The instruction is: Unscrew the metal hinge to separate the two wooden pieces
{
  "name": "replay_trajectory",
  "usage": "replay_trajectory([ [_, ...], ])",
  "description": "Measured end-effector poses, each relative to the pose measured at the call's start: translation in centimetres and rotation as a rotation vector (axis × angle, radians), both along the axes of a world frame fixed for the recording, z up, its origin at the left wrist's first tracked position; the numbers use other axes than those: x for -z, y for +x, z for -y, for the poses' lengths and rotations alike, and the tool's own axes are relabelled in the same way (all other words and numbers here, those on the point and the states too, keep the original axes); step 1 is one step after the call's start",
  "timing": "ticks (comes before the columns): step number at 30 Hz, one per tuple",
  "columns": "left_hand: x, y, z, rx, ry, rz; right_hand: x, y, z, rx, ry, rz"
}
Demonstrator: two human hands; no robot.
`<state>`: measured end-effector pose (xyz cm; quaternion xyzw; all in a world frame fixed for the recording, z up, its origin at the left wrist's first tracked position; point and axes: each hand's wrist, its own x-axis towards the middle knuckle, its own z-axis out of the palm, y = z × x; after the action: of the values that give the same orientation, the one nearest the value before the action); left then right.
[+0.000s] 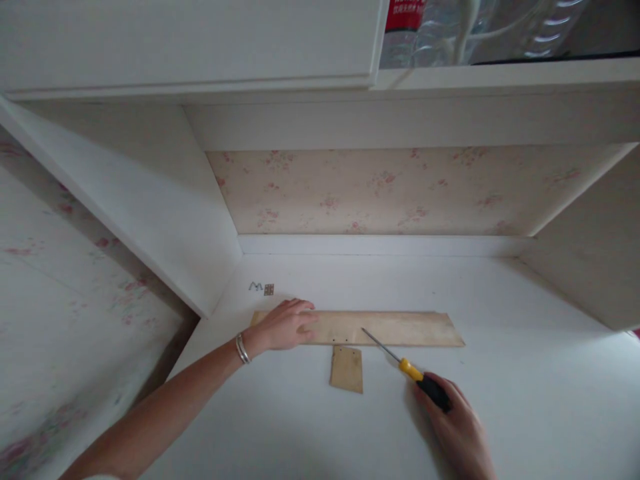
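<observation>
Pressing flat on the left end of the long board point(380, 328), the left hand point(286, 326) lies open with its fingers spread over the wood and grips nothing, while the right hand point(457, 430) is closed around the black and yellow handle of the screwdriver point(405, 365), whose thin shaft slants up and left so that its tip rests on the board near its lower edge. The board lies lengthwise on the white counter point(525, 387), and the small board point(347, 369) sits just below it, close to touching, with two tiny dark holes showing along the seam. Off to the left rear, the hinge point(269, 289) and the screws point(255, 287) lie loose and well apart from the boards, so the joining looks barely begun: nothing appears fastened yet, and the hardware has yet to be placed.
</observation>
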<state>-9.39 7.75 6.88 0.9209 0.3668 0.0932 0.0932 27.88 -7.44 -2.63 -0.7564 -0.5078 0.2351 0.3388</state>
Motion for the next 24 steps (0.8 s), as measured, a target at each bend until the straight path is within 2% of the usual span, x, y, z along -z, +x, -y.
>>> replay_trajectory([
  [2, 0.1, 2.3, 1.1, 0.061, -0.015, -0.048, -0.1, -0.1, 0.1, 0.001, 0.013, 0.006],
  [5, 0.7, 4.1, 1.1, 0.124, -0.038, -0.127, -0.1, -0.2, 0.2, 0.005, 0.028, 0.019],
  [11, 0.8, 5.2, -1.1, 0.098, -0.023, -0.227, -0.3, -0.2, 0.4, -0.02, 0.052, 0.034],
  [17, 0.3, 6.2, -2.2, 0.101, -0.119, -0.321, -0.5, -0.2, 0.5, -0.025, 0.062, 0.025],
  [20, -0.3, 6.5, -3.6, 0.125, -0.098, -0.344, -0.5, -0.1, 0.5, -0.038, 0.077, 0.03],
  [24, -1.9, 6.1, -7.2, 0.11, -0.006, -0.397, -0.7, -0.2, 0.3, -0.033, 0.065, 0.064],
])
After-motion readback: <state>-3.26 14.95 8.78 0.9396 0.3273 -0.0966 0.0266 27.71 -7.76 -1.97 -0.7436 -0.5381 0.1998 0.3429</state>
